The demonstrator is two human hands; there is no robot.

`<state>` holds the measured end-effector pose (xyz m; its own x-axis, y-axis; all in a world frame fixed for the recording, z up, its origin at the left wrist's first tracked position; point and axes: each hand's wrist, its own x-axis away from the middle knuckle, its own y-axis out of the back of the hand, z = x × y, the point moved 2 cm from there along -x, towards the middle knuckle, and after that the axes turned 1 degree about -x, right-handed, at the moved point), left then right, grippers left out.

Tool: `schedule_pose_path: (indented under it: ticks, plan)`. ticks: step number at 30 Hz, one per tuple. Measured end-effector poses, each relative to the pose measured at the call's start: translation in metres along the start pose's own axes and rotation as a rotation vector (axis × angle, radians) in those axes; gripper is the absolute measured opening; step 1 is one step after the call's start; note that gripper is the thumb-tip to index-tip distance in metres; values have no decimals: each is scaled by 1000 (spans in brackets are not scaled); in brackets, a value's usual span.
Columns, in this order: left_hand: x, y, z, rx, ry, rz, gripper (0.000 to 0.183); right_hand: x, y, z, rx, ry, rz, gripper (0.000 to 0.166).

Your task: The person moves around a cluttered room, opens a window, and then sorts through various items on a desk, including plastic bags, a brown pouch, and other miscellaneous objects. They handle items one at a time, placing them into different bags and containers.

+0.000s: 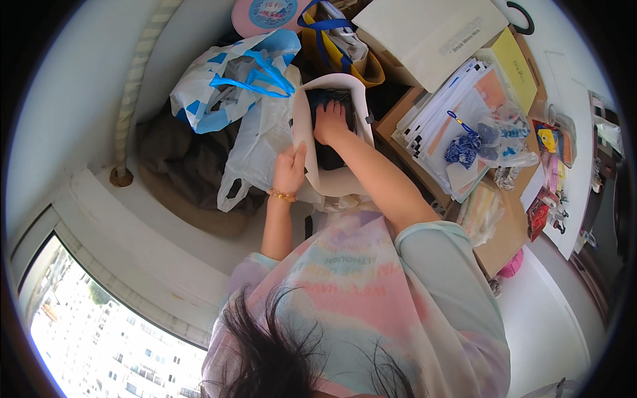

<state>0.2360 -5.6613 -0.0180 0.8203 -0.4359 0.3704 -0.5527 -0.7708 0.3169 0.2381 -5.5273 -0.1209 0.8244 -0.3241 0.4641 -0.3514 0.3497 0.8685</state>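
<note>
A pale pink, open-topped bag (304,129) stands upright in front of me, with dark contents (331,158) inside. Its near left rim is pinched in my left hand (289,168), thumb along the wall, a beaded bracelet on the wrist. My right hand (331,122) reaches down into the bag and lies on the dark contents, fingers slightly spread; its thumb is hidden. What the dark contents are, I cannot tell. A white translucent plastic bag (256,151) leans against the bag's left side, beside my left hand.
A blue-and-white plastic bag (199,74) is at upper left. Behind stand a yellow tote with blue straps (373,74) and a white box (428,35). Clipped papers (438,114) and a blue patterned pouch (463,150) lie on cardboard boxes (502,224) to the right. A pipe (130,94) runs down the left wall.
</note>
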Motion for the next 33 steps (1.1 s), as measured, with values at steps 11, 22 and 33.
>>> schedule_pose_path:
  ticks: [11,22,33]
  plan:
    - [9,-9,6,-149,20,-87,36,-27,5,-35,8,-113,358,32]
    - [6,-12,11,-488,-99,-53,31,83,82,22,9,334,-130,32]
    - [17,-2,-28,-918,-68,-97,40,354,165,-359,-688,-788,-967,31]
